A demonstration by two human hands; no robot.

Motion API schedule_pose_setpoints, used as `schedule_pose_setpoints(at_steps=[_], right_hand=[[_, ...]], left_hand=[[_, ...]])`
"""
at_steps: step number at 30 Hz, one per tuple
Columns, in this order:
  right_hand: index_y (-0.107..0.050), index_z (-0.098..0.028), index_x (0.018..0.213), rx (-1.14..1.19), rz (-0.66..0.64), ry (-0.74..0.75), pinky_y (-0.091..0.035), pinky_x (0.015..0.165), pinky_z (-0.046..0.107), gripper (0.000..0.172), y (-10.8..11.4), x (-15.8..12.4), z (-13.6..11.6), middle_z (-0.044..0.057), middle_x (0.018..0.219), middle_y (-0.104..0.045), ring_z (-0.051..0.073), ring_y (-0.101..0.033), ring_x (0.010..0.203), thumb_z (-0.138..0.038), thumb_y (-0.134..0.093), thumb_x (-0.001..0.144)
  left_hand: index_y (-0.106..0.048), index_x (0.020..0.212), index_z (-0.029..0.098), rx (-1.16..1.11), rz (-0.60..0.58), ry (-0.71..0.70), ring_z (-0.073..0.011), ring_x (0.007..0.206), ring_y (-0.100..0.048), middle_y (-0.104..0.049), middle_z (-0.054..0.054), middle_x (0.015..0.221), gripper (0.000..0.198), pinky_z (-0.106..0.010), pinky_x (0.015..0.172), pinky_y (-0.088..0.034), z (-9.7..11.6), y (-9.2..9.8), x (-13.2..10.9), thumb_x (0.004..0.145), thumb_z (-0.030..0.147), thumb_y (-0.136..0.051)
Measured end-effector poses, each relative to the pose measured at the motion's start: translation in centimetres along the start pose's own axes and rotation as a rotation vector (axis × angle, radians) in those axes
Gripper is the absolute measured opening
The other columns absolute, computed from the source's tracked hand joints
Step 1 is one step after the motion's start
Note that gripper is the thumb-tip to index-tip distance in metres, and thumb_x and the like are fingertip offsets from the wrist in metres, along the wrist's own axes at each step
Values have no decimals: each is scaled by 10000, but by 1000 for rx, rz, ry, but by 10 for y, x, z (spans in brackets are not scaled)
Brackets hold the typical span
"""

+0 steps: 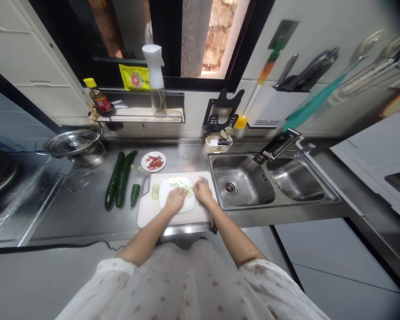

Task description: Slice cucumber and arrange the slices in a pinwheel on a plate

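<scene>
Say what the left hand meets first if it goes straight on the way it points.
Probably the pale slices on the plate, just ahead of the left hand; depth is unclear, so it may already touch them.

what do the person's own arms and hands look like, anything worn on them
White, loose sleeves with scattered dark reddish marks end near the elbows. The forearms are bare; the left hand and right hand show no gloves.
</scene>
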State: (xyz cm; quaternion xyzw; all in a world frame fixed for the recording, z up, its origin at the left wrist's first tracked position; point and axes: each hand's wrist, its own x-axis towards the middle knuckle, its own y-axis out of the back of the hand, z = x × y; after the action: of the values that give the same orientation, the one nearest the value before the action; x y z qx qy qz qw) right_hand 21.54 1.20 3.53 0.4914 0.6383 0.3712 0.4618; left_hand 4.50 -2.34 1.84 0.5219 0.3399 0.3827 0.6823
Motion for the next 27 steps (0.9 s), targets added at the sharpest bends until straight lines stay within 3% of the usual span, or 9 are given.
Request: schedule_pose_setpoints(at_steps=[10, 15, 27], right_hand=[[-655, -158, 880, 183, 100, 14, -285, 1028, 361, 127, -19, 5, 12, 150, 1324, -516, 245, -395, 1248, -232, -580, 809], [-660, -173, 906, 209, 76, -45, -297, 1022, 326, 178, -16, 7, 8, 128, 1332, -514, 224, -400, 1253, -300, -597, 797], [-692, -138, 973, 53, -15, -77, -282, 992, 357, 296, -6, 9, -4, 171, 1082, -652, 276, -480, 1179, -388, -611, 838]], left_hand=[[-542, 1285, 218, -24, 14, 20, -238, 1128, -452, -562, -92, 1219, 413, -369, 890, -406, -5, -3, -2, 904, 151, -398], [-556, 1269, 227, -29, 28, -7, -236, 1106, -458, -566, -96, 1193, 401, -370, 881, -411, -7, -4, -1, 902, 161, -406], [-535, 1286, 217, 0, 8, -39, -243, 1086, -448, -561, -107, 1159, 415, -373, 872, -409, -8, -3, 0, 901, 152, -396]])
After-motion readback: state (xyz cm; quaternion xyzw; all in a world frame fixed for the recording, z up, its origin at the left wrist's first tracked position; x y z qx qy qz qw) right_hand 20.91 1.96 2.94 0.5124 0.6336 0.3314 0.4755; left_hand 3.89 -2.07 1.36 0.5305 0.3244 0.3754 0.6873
